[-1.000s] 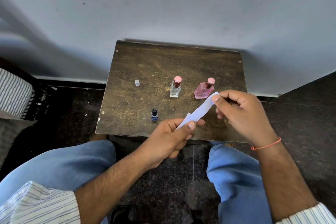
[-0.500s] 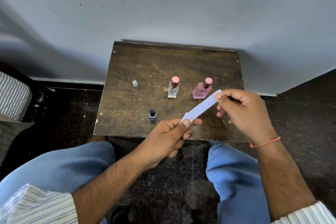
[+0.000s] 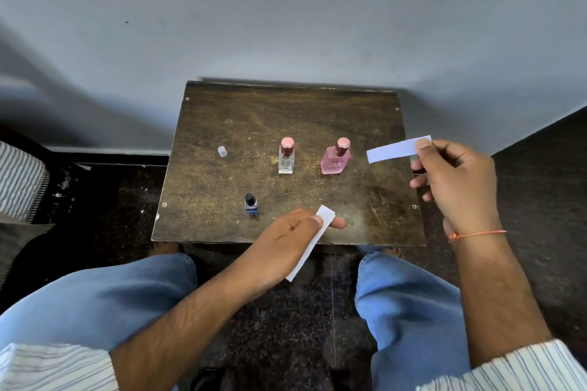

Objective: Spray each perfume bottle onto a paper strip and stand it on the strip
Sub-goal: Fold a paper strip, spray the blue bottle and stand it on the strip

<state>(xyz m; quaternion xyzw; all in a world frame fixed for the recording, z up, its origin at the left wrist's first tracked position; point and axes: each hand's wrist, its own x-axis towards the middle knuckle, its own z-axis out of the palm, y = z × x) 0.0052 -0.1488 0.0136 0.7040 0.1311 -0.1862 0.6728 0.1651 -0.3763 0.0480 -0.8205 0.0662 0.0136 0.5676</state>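
Three perfume bottles stand on a small dark wooden table (image 3: pixel 317 111): a clear bottle (image 3: pixel 286 157) with a pink cap, a pink bottle (image 3: pixel 336 158) with a pink cap, and a small dark blue bottle (image 3: pixel 251 205) near the front edge. My left hand (image 3: pixel 290 240) pinches one white paper strip (image 3: pixel 313 240) that hangs down past the table's front edge. Over the table's right side, my right hand (image 3: pixel 457 181) holds a second white paper strip (image 3: pixel 397 148) pointing left toward the pink bottle.
A small clear cap (image 3: pixel 222 151) lies on the table's left part. A grey wall rises right behind the table. My knees in blue jeans sit below the front edge, over a dark speckled floor. Striped fabric (image 3: pixel 19 181) lies at the far left.
The strips held between both hands have come apart: my right hand pulled one strip up and to the right, while my left hand kept the other near the front edge.
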